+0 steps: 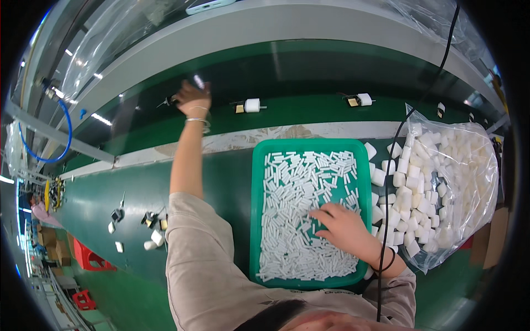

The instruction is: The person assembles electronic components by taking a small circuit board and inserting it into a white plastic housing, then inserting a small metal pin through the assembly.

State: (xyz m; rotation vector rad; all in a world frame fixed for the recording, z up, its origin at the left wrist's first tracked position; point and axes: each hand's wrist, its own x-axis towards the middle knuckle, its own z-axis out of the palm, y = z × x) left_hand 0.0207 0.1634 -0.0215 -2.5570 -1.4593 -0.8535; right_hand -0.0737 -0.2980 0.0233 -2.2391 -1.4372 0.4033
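Observation:
My left hand is stretched out over the dark green belt, its fingers smeared by motion. Beside its fingertips is a small dark part with a thin pin; whether the hand touches it cannot be made out. My right hand rests over the green tray, thumb and finger apart, touching the heap of short white tubes inside. On the belt, to the right of my left hand, lies a small assembly with a white cylinder, and farther right a similar assembly.
Right of the tray, a clear plastic bag spills white cylindrical pieces. Loose dark and white parts lie on the green worktop at left. A black cable hangs across the right side. Red stools stand on the floor.

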